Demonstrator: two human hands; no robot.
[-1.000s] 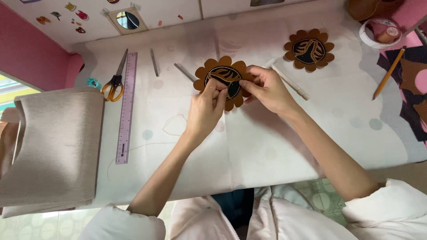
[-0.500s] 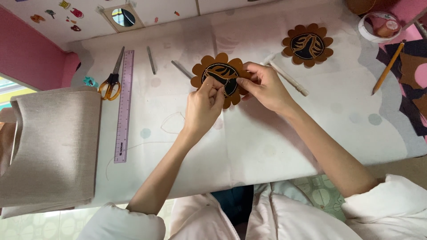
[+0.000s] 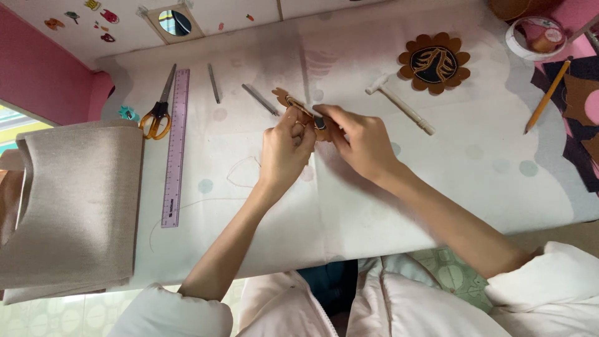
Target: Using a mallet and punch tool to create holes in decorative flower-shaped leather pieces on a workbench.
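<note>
Both hands meet over the middle of the bench [image 3: 374,206], which is covered with a pale sheet. The left hand [image 3: 286,150] pinches the near edge of a brown scalloped leather flower piece [image 3: 288,100], its fingers curled around it. The right hand [image 3: 359,140] grips the same piece from the other side, fingertips pressed together on its dark centre. The piece is tipped up on edge between the two hands, lifted off the sheet, so mostly its thin rim shows.

A second brown flower piece [image 3: 435,62] with a dark centre lies flat well apart, toward the far right. Between it and the hands rests a small white hammer [image 3: 399,103]. A slim metal tool [image 3: 260,100] lies just left of the held piece, another [image 3: 214,83] farther left. A purple ruler [image 3: 176,146] and yellow-handled scissors [image 3: 157,109] lie side by side at the left, near a folded beige cloth [image 3: 68,206]. A yellow pencil [image 3: 548,95] sits at the right.
</note>
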